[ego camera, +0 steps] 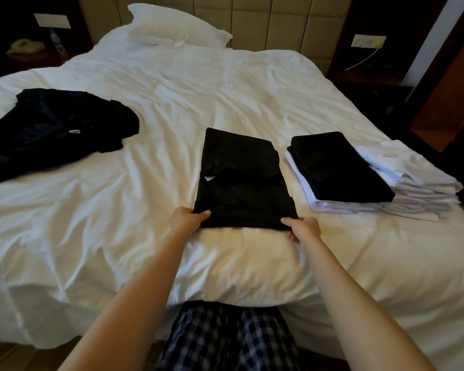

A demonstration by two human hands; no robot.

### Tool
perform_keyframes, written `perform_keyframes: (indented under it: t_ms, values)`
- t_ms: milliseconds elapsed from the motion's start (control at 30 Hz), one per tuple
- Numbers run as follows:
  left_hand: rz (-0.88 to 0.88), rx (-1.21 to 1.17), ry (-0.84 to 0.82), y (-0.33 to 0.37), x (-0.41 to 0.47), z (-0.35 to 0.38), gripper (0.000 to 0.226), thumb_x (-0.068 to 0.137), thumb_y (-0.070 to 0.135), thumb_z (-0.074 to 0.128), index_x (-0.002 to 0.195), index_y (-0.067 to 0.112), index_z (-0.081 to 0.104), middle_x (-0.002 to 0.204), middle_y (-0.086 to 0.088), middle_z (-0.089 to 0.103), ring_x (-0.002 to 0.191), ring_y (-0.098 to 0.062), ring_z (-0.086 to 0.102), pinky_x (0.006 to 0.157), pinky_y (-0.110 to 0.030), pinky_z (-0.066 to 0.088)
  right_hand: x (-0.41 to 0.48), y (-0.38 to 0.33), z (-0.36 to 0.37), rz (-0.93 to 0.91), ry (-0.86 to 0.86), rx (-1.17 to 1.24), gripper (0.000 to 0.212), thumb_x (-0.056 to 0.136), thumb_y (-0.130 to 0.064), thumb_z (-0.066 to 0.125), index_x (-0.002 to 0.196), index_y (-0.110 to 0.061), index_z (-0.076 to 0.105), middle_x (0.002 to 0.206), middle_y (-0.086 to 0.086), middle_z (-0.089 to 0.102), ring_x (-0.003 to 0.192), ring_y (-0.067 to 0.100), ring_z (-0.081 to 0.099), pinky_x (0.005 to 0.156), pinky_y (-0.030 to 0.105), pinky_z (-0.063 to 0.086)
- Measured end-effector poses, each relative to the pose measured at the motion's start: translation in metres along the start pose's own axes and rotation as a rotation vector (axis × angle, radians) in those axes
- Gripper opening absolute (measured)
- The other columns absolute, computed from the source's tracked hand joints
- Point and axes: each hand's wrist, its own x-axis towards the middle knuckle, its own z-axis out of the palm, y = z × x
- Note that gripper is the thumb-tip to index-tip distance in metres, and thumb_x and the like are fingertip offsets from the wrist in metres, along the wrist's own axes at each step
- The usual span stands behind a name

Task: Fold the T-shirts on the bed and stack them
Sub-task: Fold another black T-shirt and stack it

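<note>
You're mid-fold on the narrow-folded black T-shirt (241,180). It's lying as a long soft panel at centre frame on the white rumpled bed (158,108), w/ its near edge toward you. The sides look turned in, so I'm judging the step in hand to be the lengthwise fold: near end up & over toward the far end.

Your left hand (186,219) is pinching the near left corner, thumb on top, fingers tucked under the cloth. Your right hand (304,226) is doing the same at the near right corner. The hands are apart, one per corner, both clamped on the shirt. Both arms are reaching out nearly straight from the bottom of the frame.

Next move, as I'm reading it: lifting both corners together, keeping that edge taut & level, then laying it over the far part w/o the tucked sides slipping out. After that it's probably going onto the folded pile w/ a black top layer over white ones (340,170), just right of the shirt. A 2nd pile of white folded shirts (418,178) is sitting beside that, at centre right. The dark crumpled heap of garments (54,129) at mid left is awaiting folding.
</note>
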Motion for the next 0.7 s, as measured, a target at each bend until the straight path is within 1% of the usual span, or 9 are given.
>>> perform_keyframes:
  t_ms: [67, 267, 367, 400, 467, 500, 567, 633, 700]
  values:
    - [0.000, -0.025, -0.006, -0.007, -0.007, -0.003, 0.026, 0.084, 0.029, 0.070, 0.067, 0.015, 0.056, 0.068, -0.003, 0.057, 0.065, -0.019, 0.055, 0.060, -0.027, 0.044, -0.011, 0.002, -0.002, 0.013, -0.015, 0.018, 0.022, 0.083, -0.008, 0.067, 0.068, -0.008, 0.050, 0.059, 0.007, 0.052, 0.046, 0.016, 0.044, 0.038, 0.020, 0.040]
    - [-0.029, -0.131, -0.084, -0.041, -0.028, -0.012, 0.016, 0.077, 0.022, 0.077, 0.074, 0.013, 0.064, 0.070, -0.005, 0.065, 0.058, -0.018, 0.061, 0.079, -0.035, 0.054, -0.039, 0.024, -0.015, 0.072, -0.089, -0.021, 0.007, 0.081, -0.003, 0.059, 0.086, -0.002, 0.054, 0.056, 0.009, 0.051, 0.040, 0.017, 0.038, 0.040, 0.021, 0.030]
    - [0.039, -0.124, 0.000, -0.048, -0.039, -0.011, 0.035, 0.079, 0.017, 0.075, 0.098, 0.011, 0.045, 0.075, -0.003, 0.061, 0.057, -0.018, 0.061, 0.066, -0.030, 0.053, -0.048, 0.035, -0.020, -0.094, -0.107, -0.080, 0.039, 0.083, -0.007, 0.062, 0.117, -0.007, 0.042, 0.078, 0.005, 0.055, 0.048, 0.017, 0.051, 0.040, 0.022, 0.041]
    - [0.123, -0.057, 0.051, -0.050, -0.042, -0.012, 0.041, 0.080, 0.016, 0.073, 0.101, 0.012, 0.038, 0.077, -0.002, 0.058, 0.063, -0.020, 0.059, 0.063, -0.028, 0.049, -0.050, 0.039, -0.022, -0.177, -0.137, -0.083, 0.053, 0.084, -0.010, 0.064, 0.128, -0.014, 0.034, 0.089, 0.002, 0.054, 0.059, 0.018, 0.056, 0.047, 0.022, 0.046]
    - [0.380, 0.088, 0.142, -0.055, -0.046, -0.017, 0.042, 0.080, 0.012, 0.071, 0.101, 0.010, 0.035, 0.087, -0.002, 0.048, 0.075, -0.019, 0.051, 0.060, -0.021, 0.039, -0.052, 0.046, -0.030, -0.395, -0.174, -0.176, 0.077, 0.081, -0.016, 0.070, 0.140, -0.024, 0.022, 0.114, -0.001, 0.046, 0.094, 0.015, 0.055, 0.075, 0.026, 0.050]
    - [0.560, 0.184, 0.165, -0.059, -0.047, -0.022, 0.038, 0.079, 0.010, 0.070, 0.100, 0.009, 0.038, 0.094, -0.003, 0.045, 0.079, -0.019, 0.049, 0.064, -0.019, 0.036, -0.050, 0.049, -0.035, -0.537, -0.165, -0.288, 0.084, 0.078, -0.018, 0.073, 0.143, -0.026, 0.020, 0.126, -0.003, 0.037, 0.111, 0.014, 0.046, 0.090, 0.028, 0.045]
    - [0.944, 0.483, 0.167, -0.066, -0.044, -0.034, 0.034, 0.074, 0.010, 0.069, 0.099, 0.013, 0.047, 0.102, -0.007, 0.050, 0.088, -0.024, 0.053, 0.078, -0.025, 0.037, -0.045, 0.053, -0.045, -0.845, -0.138, -0.667, 0.090, 0.073, -0.023, 0.073, 0.146, -0.028, 0.021, 0.144, -0.001, 0.023, 0.131, 0.016, 0.028, 0.106, 0.031, 0.030]
    - [1.205, 0.829, 0.084, -0.069, -0.041, -0.043, 0.047, 0.062, 0.013, 0.070, 0.104, 0.024, 0.050, 0.112, -0.005, 0.059, 0.100, -0.027, 0.060, 0.084, -0.033, 0.045, -0.045, 0.053, -0.047, -1.120, -0.128, -1.027, 0.090, 0.068, -0.021, 0.074, 0.145, -0.026, 0.027, 0.151, 0.004, 0.025, 0.137, 0.021, 0.027, 0.109, 0.035, 0.029]
    - [1.269, 1.032, 0.026, -0.069, -0.037, -0.042, 0.059, 0.058, 0.017, 0.078, 0.112, 0.025, 0.057, 0.119, 0.000, 0.063, 0.108, -0.020, 0.062, 0.089, -0.035, 0.048, -0.041, 0.053, -0.042, -1.250, -0.124, -1.176, 0.090, 0.055, -0.011, 0.080, 0.137, -0.019, 0.043, 0.138, 0.009, 0.049, 0.126, 0.027, 0.049, 0.098, 0.038, 0.044]
